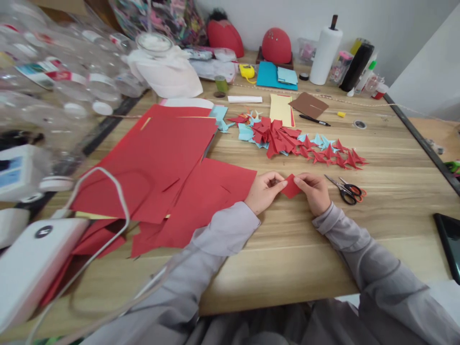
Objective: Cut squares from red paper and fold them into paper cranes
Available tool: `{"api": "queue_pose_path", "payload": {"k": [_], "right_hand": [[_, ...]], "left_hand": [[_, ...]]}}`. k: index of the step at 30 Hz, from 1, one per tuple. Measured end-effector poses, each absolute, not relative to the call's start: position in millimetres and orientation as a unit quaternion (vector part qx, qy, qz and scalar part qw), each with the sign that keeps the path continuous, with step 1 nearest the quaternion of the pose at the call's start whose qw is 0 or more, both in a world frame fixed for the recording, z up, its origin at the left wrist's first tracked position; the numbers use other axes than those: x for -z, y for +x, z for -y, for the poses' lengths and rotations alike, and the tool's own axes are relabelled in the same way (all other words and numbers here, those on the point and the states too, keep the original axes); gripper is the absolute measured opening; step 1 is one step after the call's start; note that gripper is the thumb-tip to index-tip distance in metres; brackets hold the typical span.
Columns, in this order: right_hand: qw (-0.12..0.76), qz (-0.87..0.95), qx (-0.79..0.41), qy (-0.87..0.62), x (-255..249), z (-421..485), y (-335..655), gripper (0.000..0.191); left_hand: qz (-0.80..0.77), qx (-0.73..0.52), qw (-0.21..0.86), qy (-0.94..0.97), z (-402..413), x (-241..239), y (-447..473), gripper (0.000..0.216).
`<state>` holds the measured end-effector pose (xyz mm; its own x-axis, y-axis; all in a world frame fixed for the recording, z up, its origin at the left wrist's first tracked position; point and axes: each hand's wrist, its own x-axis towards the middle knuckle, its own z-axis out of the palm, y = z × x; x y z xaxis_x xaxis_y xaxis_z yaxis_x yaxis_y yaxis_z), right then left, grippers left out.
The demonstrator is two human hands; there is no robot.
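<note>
A small folded piece of red paper (290, 188) lies between both hands just above the wooden table (287, 249). My left hand (264, 191) pinches its left edge with curled fingers. My right hand (314, 191) pinches its right edge the same way. Both arms wear grey sleeves. Beyond the hands lies a pile of folded red and light blue paper shapes (294, 141). Scissors with red and black handles (347, 189) rest on the table just right of my right hand.
Large red paper sheets (158, 167) cover the table's left half. A white device with a cable (32, 263) sits at front left. Clear plastic bottles (53, 72) crowd the far left. A paper towel roll (325, 55), black pen (314, 120) and dark tablet (449, 239) are also there.
</note>
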<state>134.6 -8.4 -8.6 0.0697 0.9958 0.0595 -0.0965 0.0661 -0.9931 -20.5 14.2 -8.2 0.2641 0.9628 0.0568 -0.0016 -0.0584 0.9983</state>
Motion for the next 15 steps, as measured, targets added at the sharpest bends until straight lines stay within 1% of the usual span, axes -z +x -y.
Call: {"api": "queue_pose_path", "payload": {"k": [7,15], "right_hand": [[0.516,0.517,-0.492,-0.474,6.5,9.1,134.7,0.024],[0.51,0.512,-0.503,-0.474,4.8,8.9,136.2,0.024]], "left_hand": [[-0.393,-0.466,0.534,0.585,-15.1,7.2,-19.6,0.016],[-0.382,-0.467,0.562,0.566,-15.7,6.1,-21.4,0.014]]}}
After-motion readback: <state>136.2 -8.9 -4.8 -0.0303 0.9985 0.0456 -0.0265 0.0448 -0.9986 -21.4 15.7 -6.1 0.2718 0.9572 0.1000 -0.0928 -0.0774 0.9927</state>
